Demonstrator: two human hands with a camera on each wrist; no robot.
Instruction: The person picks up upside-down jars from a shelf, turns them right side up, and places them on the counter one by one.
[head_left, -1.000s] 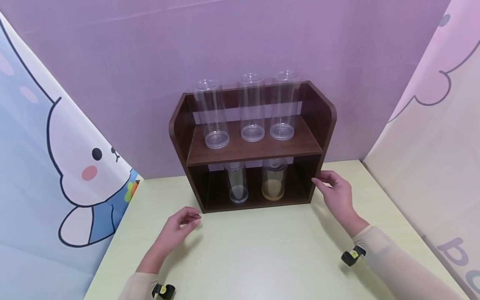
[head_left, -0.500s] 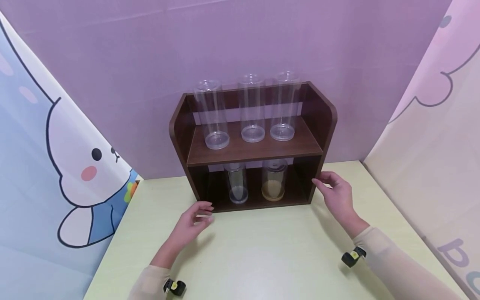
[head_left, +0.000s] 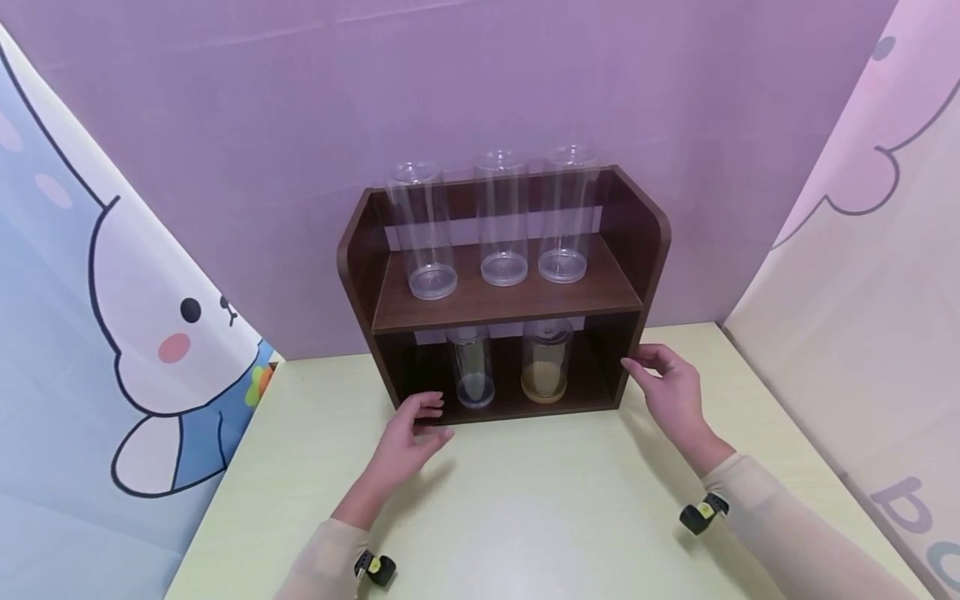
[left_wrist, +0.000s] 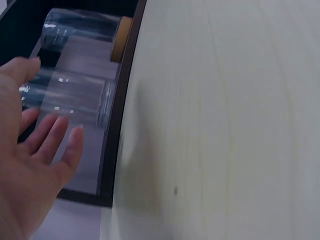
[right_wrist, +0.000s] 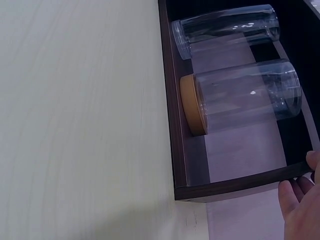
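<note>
A dark brown two-tier wooden shelf point(head_left: 517, 315) stands on the table against the back cloth. On its lower tier are a clear cylindrical jar point(head_left: 472, 362) and, to its right, another clear jar with a tan base point(head_left: 546, 367). My left hand point(head_left: 402, 450) hovers at the lower tier's left front, thumb and fingers spread towards the all-clear jar. The left wrist view shows the fingers near this jar point(left_wrist: 75, 100) with none curled round it. My right hand point(head_left: 671, 400) pinches the front edge of the right side panel point(right_wrist: 250, 181), thumb inside and fingers outside.
Three tall clear jars, namely a left jar point(head_left: 432, 282), a middle jar point(head_left: 503, 268) and a right jar point(head_left: 562, 265), stand on the upper tier. The pale table point(head_left: 540, 508) extends in front. Printed cloths hang at both sides.
My left hand has moved right and slightly forward, from beside the shelf's lower left corner to in front of the lower tier. My right hand stays on the side panel.
</note>
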